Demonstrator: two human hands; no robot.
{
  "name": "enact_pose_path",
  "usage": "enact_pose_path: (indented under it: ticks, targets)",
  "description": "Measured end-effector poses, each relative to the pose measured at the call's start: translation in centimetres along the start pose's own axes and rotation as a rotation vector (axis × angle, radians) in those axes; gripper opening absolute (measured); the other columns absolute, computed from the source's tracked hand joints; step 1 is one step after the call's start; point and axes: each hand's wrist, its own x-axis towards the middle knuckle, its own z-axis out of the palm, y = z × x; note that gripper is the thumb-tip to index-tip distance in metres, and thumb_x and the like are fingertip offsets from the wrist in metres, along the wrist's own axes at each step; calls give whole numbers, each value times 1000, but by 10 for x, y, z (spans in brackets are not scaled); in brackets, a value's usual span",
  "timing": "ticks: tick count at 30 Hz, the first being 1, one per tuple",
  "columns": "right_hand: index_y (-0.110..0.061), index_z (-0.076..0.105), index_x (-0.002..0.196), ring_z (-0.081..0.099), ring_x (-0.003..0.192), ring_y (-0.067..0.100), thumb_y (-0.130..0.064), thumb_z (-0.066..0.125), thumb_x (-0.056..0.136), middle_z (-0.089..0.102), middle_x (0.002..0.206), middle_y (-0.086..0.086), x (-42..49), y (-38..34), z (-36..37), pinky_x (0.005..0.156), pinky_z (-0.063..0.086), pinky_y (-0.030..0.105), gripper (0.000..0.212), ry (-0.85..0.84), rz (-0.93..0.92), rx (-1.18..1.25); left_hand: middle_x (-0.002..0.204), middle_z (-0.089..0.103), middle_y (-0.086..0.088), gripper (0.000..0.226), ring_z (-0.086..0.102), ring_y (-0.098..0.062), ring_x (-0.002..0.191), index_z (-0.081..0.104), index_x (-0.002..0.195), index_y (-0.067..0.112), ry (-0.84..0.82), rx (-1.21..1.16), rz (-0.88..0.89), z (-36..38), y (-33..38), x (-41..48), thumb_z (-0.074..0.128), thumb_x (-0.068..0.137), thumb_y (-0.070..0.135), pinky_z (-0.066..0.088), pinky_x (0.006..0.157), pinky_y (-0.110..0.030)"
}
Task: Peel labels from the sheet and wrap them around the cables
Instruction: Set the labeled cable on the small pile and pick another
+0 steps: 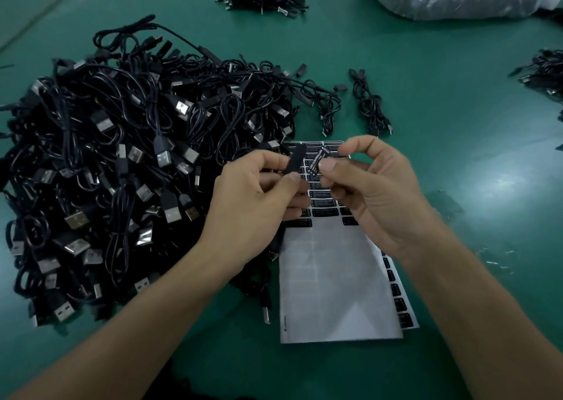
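Left hand (259, 198), frame centre, pinches black controller block (296, 160), thumb and fingers curled on it; right hand (371, 186) pinches peeled label (316, 163) by one end, just beside block, contact unclear. Both hover over label sheet (335, 277) on bench (457, 125). Our worries: label lands skewed if block twists, folds onto itself, or clings to fingertip. Cable pile (122, 171) at frame left may drag block off line.
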Motion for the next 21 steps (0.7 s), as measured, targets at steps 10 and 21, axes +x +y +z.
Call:
enact_pose_path:
  ticks: [10, 21]
  targets:
    - [-15, 55, 81, 70, 65, 15, 7, 74, 80, 73, 71, 5, -5, 1, 7, 59, 51, 18, 29, -4, -120, -95, 82, 78, -6, 14, 77, -18, 77, 65, 103, 15, -41, -96, 8, 3, -1, -5, 68, 93, 5, 59, 64, -22]
    - [-14, 55, 80, 68, 63, 12, 8, 73, 82, 71, 68, 2, -6, 2, 8, 57, 51, 16, 28, 30, -125, -132, 83, 78, -8, 16, 77, -17, 82, 66, 97, 15, -128, -90, -7, 3, -4, -5, 69, 91, 1, 59, 68, -21]
